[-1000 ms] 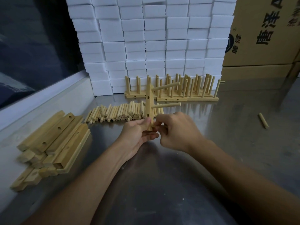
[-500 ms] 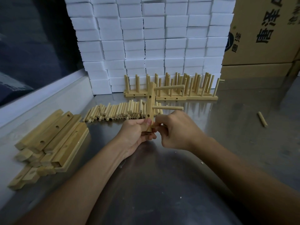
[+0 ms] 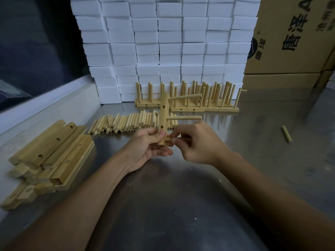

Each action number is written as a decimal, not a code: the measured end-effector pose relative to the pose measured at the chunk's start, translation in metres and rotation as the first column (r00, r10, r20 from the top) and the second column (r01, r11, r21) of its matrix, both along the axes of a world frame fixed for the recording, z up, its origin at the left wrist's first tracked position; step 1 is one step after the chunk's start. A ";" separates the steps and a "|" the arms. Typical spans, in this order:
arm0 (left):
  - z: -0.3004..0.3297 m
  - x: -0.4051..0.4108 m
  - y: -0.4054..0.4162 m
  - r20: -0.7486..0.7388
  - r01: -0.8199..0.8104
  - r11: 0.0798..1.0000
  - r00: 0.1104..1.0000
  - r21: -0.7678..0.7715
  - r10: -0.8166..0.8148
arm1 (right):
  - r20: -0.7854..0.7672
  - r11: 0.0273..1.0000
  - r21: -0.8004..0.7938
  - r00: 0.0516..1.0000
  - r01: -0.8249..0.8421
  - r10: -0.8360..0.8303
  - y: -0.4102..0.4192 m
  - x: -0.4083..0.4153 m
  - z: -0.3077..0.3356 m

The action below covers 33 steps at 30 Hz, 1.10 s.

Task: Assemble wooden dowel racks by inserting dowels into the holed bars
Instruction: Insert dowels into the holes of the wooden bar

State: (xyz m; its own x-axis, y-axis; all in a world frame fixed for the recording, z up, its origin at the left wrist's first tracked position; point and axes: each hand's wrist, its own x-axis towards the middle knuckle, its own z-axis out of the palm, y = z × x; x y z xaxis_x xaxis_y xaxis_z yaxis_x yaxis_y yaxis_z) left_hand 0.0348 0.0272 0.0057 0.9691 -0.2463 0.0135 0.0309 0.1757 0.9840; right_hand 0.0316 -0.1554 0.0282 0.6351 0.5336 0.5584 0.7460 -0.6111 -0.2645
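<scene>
Left hand (image 3: 147, 146): fingers curled round the lower end of a holed bar (image 3: 164, 116), thumb pressed on its face; bar held upright above the desk (image 3: 181, 205). Right hand (image 3: 198, 143): fingers curled, pinching a dowel (image 3: 175, 139) whose tip sits against the bar's lowest hole; how deep it is seated cannot be told.

Bar: pale wood, two dowels already standing out to the right, upper dowel (image 3: 184, 97) and middle dowel (image 3: 184, 117). Two empty side holes show on the face toward the camera.

Surroundings: loose dowel pile (image 3: 126, 122) lies in a row just behind the hands. Finished racks (image 3: 188, 104) stand farther back against a wall of white foam blocks (image 3: 163, 42). Stack of spare bars (image 3: 49, 156) at the left, near the desk's raised white edge (image 3: 45, 107). One stray dowel (image 3: 286, 133) lies well apart on the right. Cardboard boxes (image 3: 293, 37) close off the back right. Bare steel desk spreads in front of the hands and to the right, between the arms and the stray dowel.
</scene>
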 end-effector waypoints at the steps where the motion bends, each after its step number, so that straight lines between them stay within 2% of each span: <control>1: 0.002 -0.001 0.002 0.019 0.006 1.000 1.000 0.011 -0.007 | -0.007 1.000 0.016 1.000 -0.013 0.014 0.002 0.000 0.000; 7: 0.001 -0.005 -0.003 0.050 -0.024 0.994 0.999 0.103 0.018 | -0.025 0.995 0.091 0.999 -0.034 0.036 0.016 -0.003 -0.008; 14: 0.005 -0.001 -0.012 -0.042 -0.111 0.988 0.993 -0.106 0.107 | 0.008 0.979 0.196 0.999 -0.053 0.053 0.021 -0.006 -0.014; 19: 0.006 -0.002 -0.014 -0.098 -0.107 0.987 0.991 -0.118 0.096 | -0.016 0.952 0.300 0.998 -0.058 0.066 0.021 -0.005 -0.021; 22: 0.005 -0.003 -0.015 -0.084 -0.063 0.993 0.995 -0.099 0.055 | -0.112 0.919 0.393 0.991 -0.023 0.072 0.020 0.000 -0.025; 26: 0.003 -0.004 -0.016 -0.062 -0.103 0.994 0.993 -0.027 0.101 | -0.061 0.958 0.284 0.997 -0.032 0.051 0.017 0.003 -0.027; 30: 0.007 -0.003 -0.019 -0.088 -0.096 0.979 0.993 -0.177 0.082 | -0.058 0.905 0.420 0.993 -0.067 0.101 0.023 0.001 -0.029; 33: 0.007 -0.005 -0.020 -0.129 -0.137 0.972 0.985 -0.192 0.113 | -0.013 0.908 0.406 0.993 -0.103 0.118 0.034 -0.001 -0.027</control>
